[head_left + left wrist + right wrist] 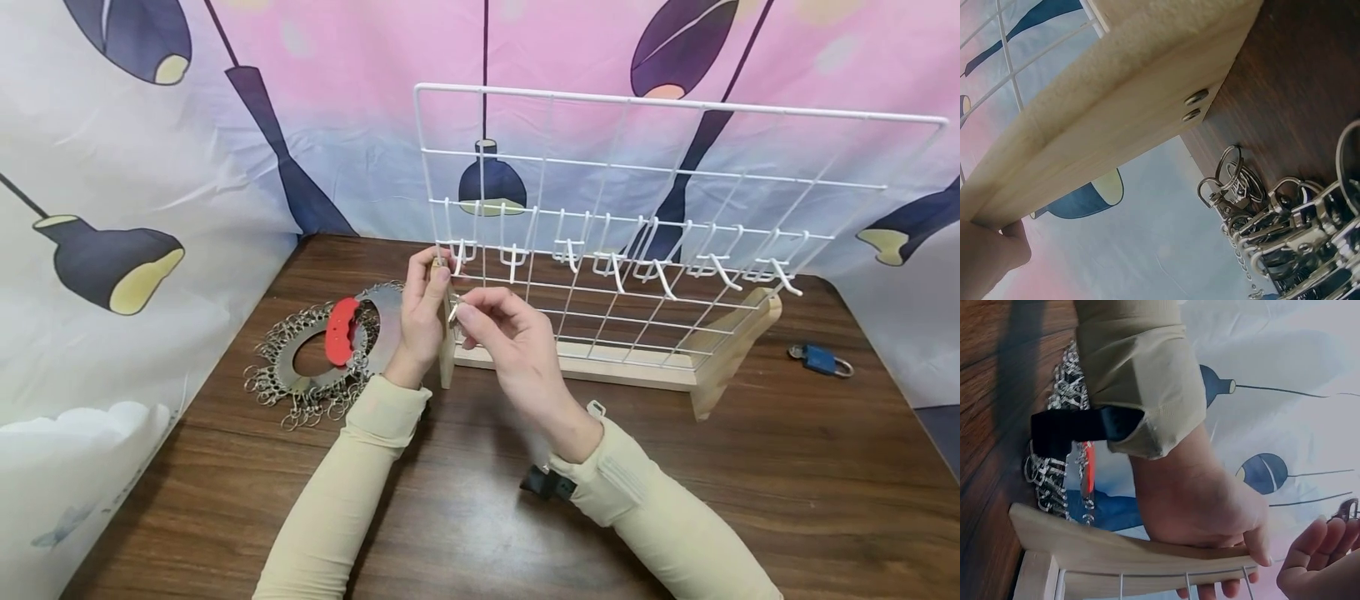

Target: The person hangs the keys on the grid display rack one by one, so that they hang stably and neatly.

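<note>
In the head view my left hand (pixel 422 312) grips the left wooden side panel (pixel 447 362) of a white wire grid rack (pixel 592 287). The right wrist view shows its thumb over the panel's edge and fingertips beyond the wires. My right hand (pixel 517 342) pinches a small shiny metal piece (pixel 453 312) between thumb and fingers, close beside that panel. Part of the same metal piece (pixel 1347 509) shows past the fingertips in the right wrist view; its kind I cannot tell. White wire hooks (pixel 573 254) hang in a row across the grid.
Left of the rack lies a flat metal ring (pixel 288 358) hung with several clasps and small rings (pixel 1304 231), with a red handle (pixel 342 332). A blue padlock (pixel 820 361) rests on the brown table (pixel 465 508) at the right. Patterned cloth (pixel 360 100) surrounds the table.
</note>
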`<action>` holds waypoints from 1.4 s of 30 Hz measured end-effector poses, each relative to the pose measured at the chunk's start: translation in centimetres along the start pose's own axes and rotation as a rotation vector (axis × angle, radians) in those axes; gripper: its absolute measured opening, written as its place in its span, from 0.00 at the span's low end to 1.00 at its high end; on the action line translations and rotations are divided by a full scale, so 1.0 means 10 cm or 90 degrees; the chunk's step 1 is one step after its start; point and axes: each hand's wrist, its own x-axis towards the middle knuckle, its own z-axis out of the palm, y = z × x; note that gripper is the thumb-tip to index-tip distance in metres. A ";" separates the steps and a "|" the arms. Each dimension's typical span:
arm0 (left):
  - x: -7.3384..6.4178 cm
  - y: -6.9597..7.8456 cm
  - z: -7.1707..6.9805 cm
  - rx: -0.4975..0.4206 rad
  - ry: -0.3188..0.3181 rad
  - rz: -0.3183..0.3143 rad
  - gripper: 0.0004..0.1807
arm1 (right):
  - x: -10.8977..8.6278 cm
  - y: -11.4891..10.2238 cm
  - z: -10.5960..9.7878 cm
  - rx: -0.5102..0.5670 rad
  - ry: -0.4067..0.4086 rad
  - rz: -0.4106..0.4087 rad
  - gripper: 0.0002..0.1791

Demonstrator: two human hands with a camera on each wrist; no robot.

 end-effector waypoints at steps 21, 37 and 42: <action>-0.03 0.03 0.00 0.007 0.010 -0.035 0.11 | 0.09 0.03 0.12 0.195 0.040 0.017 0.11; -0.04 0.02 0.00 0.021 0.016 -0.043 0.13 | 0.13 0.04 0.12 0.200 0.067 0.050 0.08; -0.04 0.02 0.00 0.009 0.011 -0.037 0.11 | 0.12 0.04 0.09 0.207 0.079 0.070 0.07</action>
